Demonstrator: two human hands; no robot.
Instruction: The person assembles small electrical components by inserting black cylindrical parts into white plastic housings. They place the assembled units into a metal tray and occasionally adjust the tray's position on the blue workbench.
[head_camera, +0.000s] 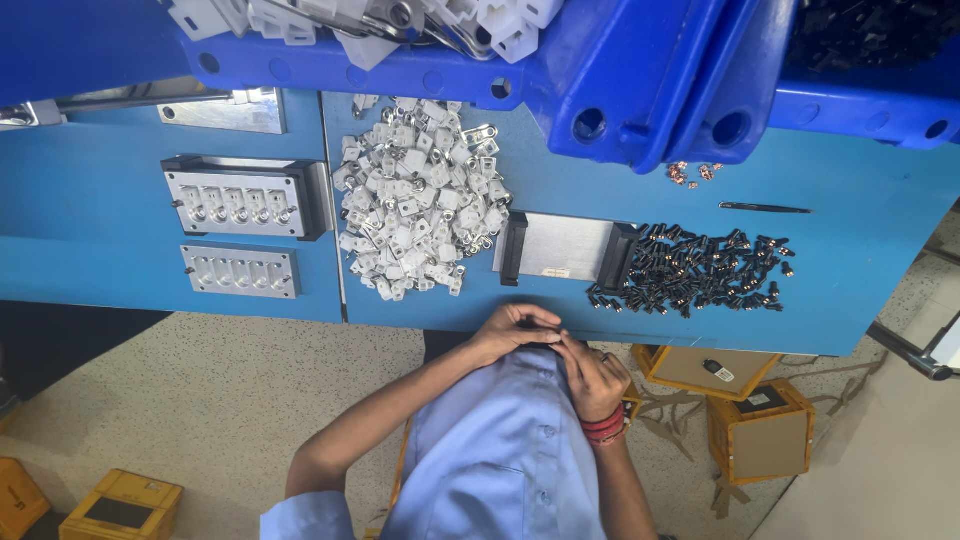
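1. Counted two hands at the near table edge: left hand (510, 333) and right hand (595, 378), joined at the fingertips over the blue shirt (500, 450).
2. Found the left hand's fingers curled and pressed together, tips touching those of the right hand.
3. Found the right hand's fingers likewise drawn shut, with red bangles (603, 426) on its wrist. Could not tell whether anything small sat pinched between the tips.
4. Counted one metal fixture (555, 248) with two black end pieces, lying flat on the blue table (860, 270) at 12 o'clock from the hands, near but not touched.
5. Noted one heap of white plastic parts (420, 200) at 11 o'clock from the hands, too many to count.
6. Noted one heap of small black parts (695, 272) at 2 o'clock from the hands, just beside the fixture's black end, too many to count.
7. Counted two drilled metal plates at 10 o'clock, each with a row of five sockets: upper plate (240, 198) in a dark frame, lower plate (240, 271) bare.
8. Counted one small cluster of copper-coloured bits (692, 173) and one thin black tool (765, 208), both at 1 o'clock.
9. Noted blue crates (620, 70) along the far edge at 12 o'clock.
10. Counted two cardboard boxes (760, 430) on the floor at 3 o'clock.
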